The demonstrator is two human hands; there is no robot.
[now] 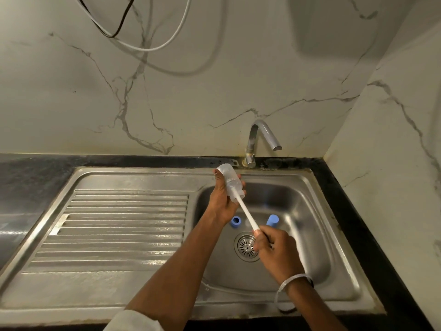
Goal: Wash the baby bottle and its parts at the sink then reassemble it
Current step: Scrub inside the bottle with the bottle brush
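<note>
Cream sleeve cloth point(133, 321) showed at the bottom edge, on the left arm. Both forearms reached forward over a steel sink point(310, 247). A silver bangle point(292, 286) sat on the right wrist. The right hand point(274, 247) hovered above the basin with its fingers curled around the near end of a white brush handle point(248, 216). Just beside that hand, at the basin floor, lay the round drain strainer point(245, 246).

Behind the strainer, 2 blue bottle parts rested on the basin floor. A blue ring point(235, 221) stood to the left of the handle, its hole facing up. A blue cap point(272, 220) stood to the right. The handle crossed between them, well above both.

Farther on, the left hand point(223, 201) gripped the clear baby bottle point(230, 180) over the basin's back left corner, thumb on one side and fingers wrapped around the other. The bottle was tilted, its base pointing up and away and its mouth angled down toward the person. The handle's far end ran into that mouth; what the brush head looked like inside was too blurred to tell.

Left of the basin spread the ribbed drainboard point(119, 223). A bent metal tap point(262, 137) rose at the back rim, with no water visible at its spout. Black stone counter point(35, 177) framed the sink. Veined marble wall point(214, 80) stood behind, and a white cable point(152, 47) and a black cable point(114, 32) looped down from the top.
</note>
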